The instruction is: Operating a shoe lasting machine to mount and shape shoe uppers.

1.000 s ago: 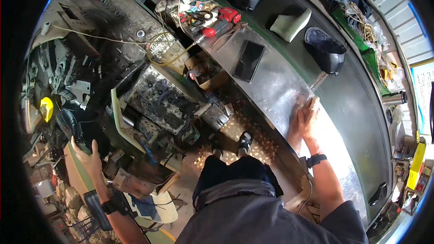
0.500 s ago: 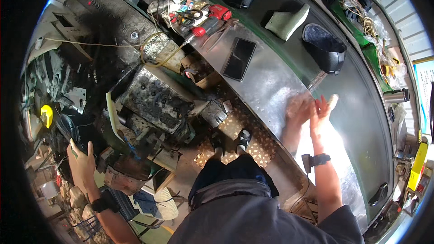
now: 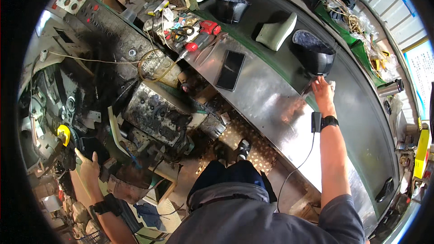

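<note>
Both my hands reach out to opposite sides. My right hand is over the metal-topped bench, fingers stretched out and fingertips at the lower end of a black rounded shell with a dark fabric lining. A white covering shows on one of its digits. Beside those fingertips lies a small bristly strip. My left hand is at the machine on the left, its thumb and index finger apart, close to a black smooth piece. The other left fingers are partly hidden. A yellow part sits just beyond it.
On the bench lie a phone, a pale curved piece, a second black shell and a red power tool. A dirty metal block stands between machine and bench. A thin cable hangs from my right wrist.
My right hand has moved forward from above the shiny metal to the black shell. The view has shifted slightly. My left hand stays near the black piece at the machine.
</note>
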`<state>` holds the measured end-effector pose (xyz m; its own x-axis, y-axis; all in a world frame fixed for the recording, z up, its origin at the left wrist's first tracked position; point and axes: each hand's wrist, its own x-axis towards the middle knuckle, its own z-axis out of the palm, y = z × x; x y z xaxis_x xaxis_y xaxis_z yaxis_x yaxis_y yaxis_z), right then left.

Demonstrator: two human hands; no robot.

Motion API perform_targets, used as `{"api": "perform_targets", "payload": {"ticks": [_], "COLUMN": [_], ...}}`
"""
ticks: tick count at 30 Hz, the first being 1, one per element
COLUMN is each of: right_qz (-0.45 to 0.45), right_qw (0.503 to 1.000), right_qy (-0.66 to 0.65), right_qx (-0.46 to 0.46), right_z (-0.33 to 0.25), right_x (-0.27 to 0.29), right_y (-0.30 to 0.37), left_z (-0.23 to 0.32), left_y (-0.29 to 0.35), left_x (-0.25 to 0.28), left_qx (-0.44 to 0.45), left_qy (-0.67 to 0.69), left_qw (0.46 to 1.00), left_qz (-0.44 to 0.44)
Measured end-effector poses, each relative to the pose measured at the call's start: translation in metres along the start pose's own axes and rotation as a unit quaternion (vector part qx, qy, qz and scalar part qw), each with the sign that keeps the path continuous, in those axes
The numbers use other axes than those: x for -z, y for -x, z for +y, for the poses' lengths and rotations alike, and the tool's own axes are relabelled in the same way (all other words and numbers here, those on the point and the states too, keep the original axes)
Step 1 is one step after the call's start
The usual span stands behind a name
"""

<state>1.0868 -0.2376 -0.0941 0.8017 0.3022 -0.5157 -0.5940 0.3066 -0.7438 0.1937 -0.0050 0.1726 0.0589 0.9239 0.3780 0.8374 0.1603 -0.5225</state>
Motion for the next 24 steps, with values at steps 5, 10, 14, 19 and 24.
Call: {"api": "perform_targets", "payload": {"ticks": [5, 10, 14, 19, 24], "right_qz": [-0.162, -0.340, -0.289, -0.213, -0.187], "right_qw": [0.811, 0.381, 0.446, 0.419, 0.394], "right_qy": [0.483, 0.749, 0.737, 0.795, 0.816], "right_qx": [0.287, 0.422, 0.419, 0.383, 0.381], "right_z": [0.030, 0.104, 0.123, 0.141, 0.146], "right_x": [-0.002, 0.018, 0.022, 0.017, 0.016], "right_y": [0.112, 0.225, 0.229, 0.239, 0.239], "left_z": [0.008, 0.021, 0.011, -0.018, -0.050], "left_y": [0.000, 0.009, 0.030, 0.113, 0.207], "left_x": [0.017, 0.057, 0.060, 0.016, -0.016], "left_qx": [0.044, 0.044, -0.033, 0.154, 0.161], "left_qy": [0.025, 0.095, 0.185, 0.556, 0.590], "left_qw": [0.995, 0.991, 0.982, 0.817, 0.791], "left_qz": [-0.085, -0.086, 0.006, 0.008, 0.015]}}
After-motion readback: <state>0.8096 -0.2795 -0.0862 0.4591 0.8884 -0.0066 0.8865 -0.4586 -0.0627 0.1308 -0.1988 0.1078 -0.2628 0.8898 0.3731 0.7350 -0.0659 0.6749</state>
